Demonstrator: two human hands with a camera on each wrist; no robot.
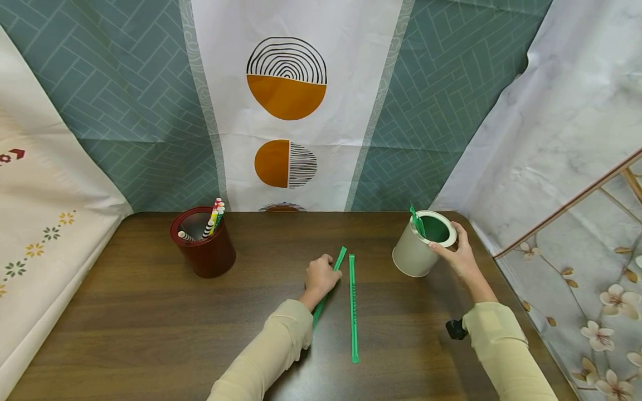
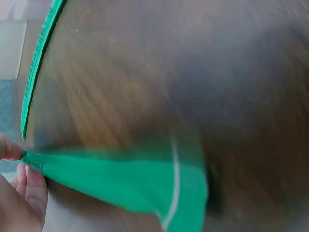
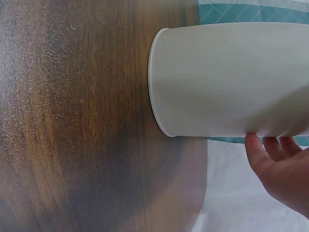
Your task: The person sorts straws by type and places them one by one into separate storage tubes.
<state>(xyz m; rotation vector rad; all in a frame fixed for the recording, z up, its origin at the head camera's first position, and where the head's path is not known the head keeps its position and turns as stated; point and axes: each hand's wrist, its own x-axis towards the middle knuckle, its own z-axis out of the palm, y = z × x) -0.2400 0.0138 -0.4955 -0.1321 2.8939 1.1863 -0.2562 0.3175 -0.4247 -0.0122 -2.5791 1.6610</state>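
My left hand (image 1: 321,277) pinches a slim green wrapped straw (image 1: 340,258) that lies slantwise at the middle of the table. In the left wrist view, thumb and fingers grip this straw (image 2: 111,179) partway along, its near end looking wide and blurred. Just right of it, a second green wrapped straw (image 1: 353,306) with dark print lies apart on the wood. At the right, my right hand (image 1: 460,257) holds the rim of a cream cylindrical holder (image 1: 413,253), which stands on the table. Green wrapped pieces (image 1: 417,223) poke out of that holder's mouth.
A dark red cylindrical holder (image 1: 208,256) stands back left, with several white-ended coloured and striped sticks (image 1: 214,220) leaning in it. The brown wooden table (image 1: 150,328) meets a patterned cloth (image 1: 165,167) at its back edge. A black wrist device (image 1: 456,329) sits by the right sleeve.
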